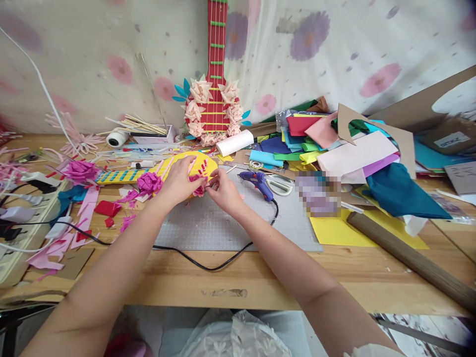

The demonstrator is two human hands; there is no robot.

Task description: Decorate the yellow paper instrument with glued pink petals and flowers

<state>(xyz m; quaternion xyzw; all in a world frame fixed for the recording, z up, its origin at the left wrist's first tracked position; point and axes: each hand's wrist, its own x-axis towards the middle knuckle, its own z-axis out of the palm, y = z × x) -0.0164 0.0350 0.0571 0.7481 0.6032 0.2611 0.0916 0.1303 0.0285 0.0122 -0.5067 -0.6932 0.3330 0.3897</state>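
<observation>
The two hands are working close together at a deep-pink paper flower on the yellow guitar model. We are seeing the left hand reaching over the guitar's body, partly spread, with its thumb touching the flower and a finger extending above it. Its other fingers are hiding from our view, so we are not able to tell whether it is gripping. The right hand is meeting the flower's right edge, its fingers bending and its fingertips drawing near one another; whether they are clamping a petal, we are not able to tell.

The guitar is lying at the back of a grey cutting mat, its striped neck pointing left. A second pink flower is sitting just beside the left hand. To the right of the right hand, we are finding a blue glue gun and white-handled scissors. Behind, a red guitar model is standing upright on the wooden surface.
</observation>
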